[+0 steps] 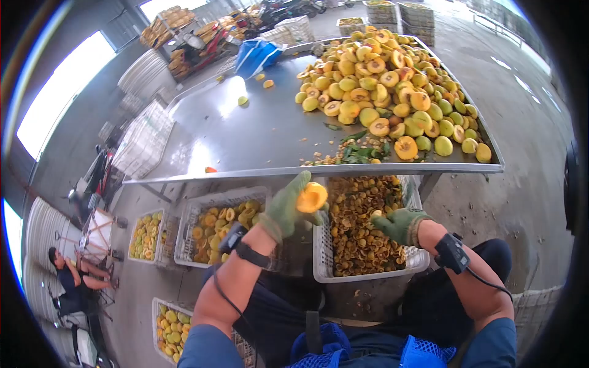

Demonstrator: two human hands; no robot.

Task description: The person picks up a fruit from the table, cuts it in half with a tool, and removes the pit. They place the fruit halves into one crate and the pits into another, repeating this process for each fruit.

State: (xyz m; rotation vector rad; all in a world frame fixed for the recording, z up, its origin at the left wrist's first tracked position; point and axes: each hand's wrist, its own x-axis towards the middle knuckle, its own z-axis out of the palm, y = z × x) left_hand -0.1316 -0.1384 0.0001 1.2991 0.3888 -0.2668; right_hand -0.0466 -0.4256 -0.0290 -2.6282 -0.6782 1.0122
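Observation:
My left hand [286, 208], in a green glove, holds a peach half [311, 197] with its orange cut face showing. It is over the gap between two crates, just in front of the metal table's near edge. My right hand [397, 226], also gloved in green, is closed above a white crate [375, 275] full of brown peach pits and scraps [362, 236]. A small pale bit shows at its fingertips, too small to name. Beyond both hands, a large heap of halved and whole yellow-green peaches [383, 80] lies on the metal table [215, 138].
Crates of peach halves stand on the left: one crate [182, 245] beside my left arm, another crate [164, 236] farther out. Leaves and scraps [362, 150] lie by the table's front rim. A blue bag [257, 57] rests at the back. A person [76, 276] sits far left.

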